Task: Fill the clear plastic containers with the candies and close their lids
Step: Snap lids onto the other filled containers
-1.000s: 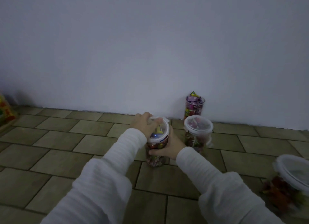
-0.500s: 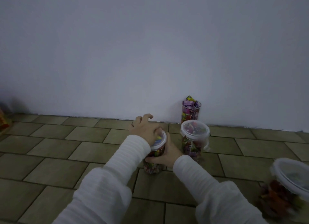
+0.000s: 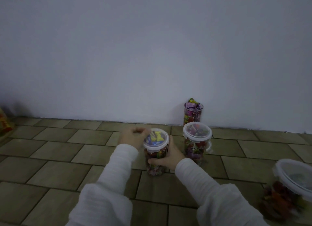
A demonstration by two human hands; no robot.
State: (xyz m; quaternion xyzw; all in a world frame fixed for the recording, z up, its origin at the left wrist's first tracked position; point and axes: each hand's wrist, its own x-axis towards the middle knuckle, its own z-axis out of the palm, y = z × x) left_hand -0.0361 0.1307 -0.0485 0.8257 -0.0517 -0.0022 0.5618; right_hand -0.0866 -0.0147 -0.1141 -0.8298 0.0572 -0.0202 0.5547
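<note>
Tiled floor runs up to a plain pale wall, and low in the middle of the frame stands the container (image 3: 156, 156) I am working on, a clear plastic tub packed with wrapped candies, its white-rimmed lid (image 3: 156, 138) sitting on top. My right hand (image 3: 166, 157) wraps round the body of it from the right side, thumb across the front; my left hand (image 3: 133, 138) sits against the left edge of the lid, fingers loosely curled, though blur keeps me from telling whether it grips the rim or only presses it. I judge the tub fairly heavy for its size when this full, stiff-walled but smooth and a bit slippery, so the body is the place to brace it and the lid rim the place to push down. Just right of it stands a second lidded container (image 3: 197, 141), behind that against the wall an unlidded one (image 3: 193, 111) heaped over its rim, and at the lower right edge a third lidded tub (image 3: 293, 183). Compared with a second ago, my left hand has slid off the top of the lid to its left side, leaving the lid fully in sight, while the right hand keeps its hold on the body.
</note>
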